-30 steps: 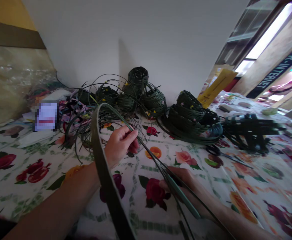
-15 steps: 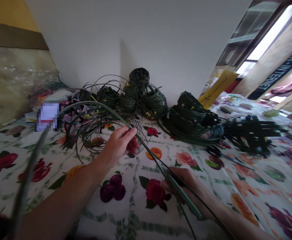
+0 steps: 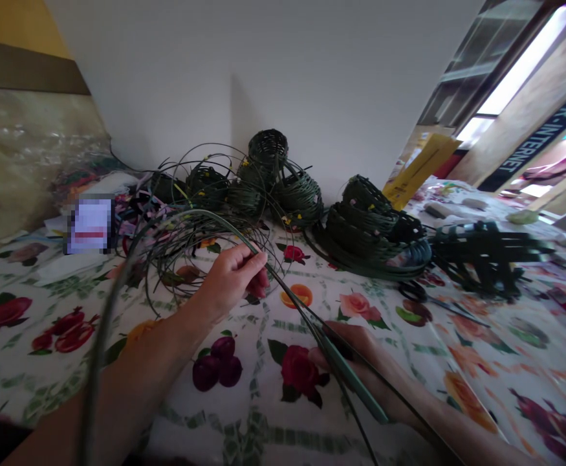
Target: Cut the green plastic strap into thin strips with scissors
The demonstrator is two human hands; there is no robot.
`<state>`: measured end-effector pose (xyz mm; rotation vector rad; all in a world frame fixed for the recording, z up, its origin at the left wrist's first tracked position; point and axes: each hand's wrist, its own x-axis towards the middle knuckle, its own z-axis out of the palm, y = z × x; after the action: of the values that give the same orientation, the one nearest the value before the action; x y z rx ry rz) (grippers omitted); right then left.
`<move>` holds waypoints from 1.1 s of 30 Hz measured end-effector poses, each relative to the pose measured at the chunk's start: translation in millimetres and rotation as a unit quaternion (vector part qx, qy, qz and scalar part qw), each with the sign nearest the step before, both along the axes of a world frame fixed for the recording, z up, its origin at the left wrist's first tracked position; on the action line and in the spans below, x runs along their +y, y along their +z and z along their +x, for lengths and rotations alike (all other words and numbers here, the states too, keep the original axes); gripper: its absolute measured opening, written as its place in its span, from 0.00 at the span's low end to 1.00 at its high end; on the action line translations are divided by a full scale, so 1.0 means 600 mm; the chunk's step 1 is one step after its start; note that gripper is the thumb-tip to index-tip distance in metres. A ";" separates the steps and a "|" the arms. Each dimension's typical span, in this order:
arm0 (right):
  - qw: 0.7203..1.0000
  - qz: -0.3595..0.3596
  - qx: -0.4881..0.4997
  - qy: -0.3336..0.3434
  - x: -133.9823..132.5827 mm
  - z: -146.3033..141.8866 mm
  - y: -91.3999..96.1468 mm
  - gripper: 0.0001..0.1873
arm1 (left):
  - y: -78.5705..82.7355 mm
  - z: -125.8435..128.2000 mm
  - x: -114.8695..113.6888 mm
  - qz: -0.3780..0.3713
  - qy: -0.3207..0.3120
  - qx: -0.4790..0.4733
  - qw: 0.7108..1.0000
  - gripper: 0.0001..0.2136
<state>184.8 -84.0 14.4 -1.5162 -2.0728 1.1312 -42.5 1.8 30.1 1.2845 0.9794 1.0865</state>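
My left hand (image 3: 231, 275) pinches a long dark green strip (image 3: 132, 259) that arcs up from the fingers and curves down past my left forearm. My right hand (image 3: 355, 353) lies low on the flowered tablecloth (image 3: 44, 336), closed on a bundle of the same thin green strips (image 3: 345, 372), which run from it up to my left fingers. Beyond my left hand lies a tangle of loose green strips (image 3: 176, 239).
Several small dark green woven baskets (image 3: 268, 175) stand against the white wall, and a stack of larger ones (image 3: 374, 226) sits to the right. Black scissors (image 3: 418, 294) lie by that stack. A woven dark frame (image 3: 486, 255) is at the right, a plastic-wrapped pile (image 3: 25, 168) at the left.
The free end of the long strip swung from in front of my forearm out to the left, then back partway. Both hands stayed where they were.
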 end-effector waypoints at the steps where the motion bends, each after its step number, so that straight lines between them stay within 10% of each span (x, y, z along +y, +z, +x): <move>1: 1.000 0.000 0.004 -0.001 0.000 -0.001 0.001 0.20 | 0.000 0.000 0.000 -0.004 0.000 -0.003 1.000 0.13; 33: 0.996 -0.055 0.062 -0.026 0.002 -0.008 0.006 0.16 | 0.002 0.001 -0.002 -0.003 0.020 -0.004 1.000 0.12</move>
<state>180.0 -83.1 17.9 -1.4987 -1.9075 1.3045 -41.7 0.6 31.4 1.2585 1.0047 1.1173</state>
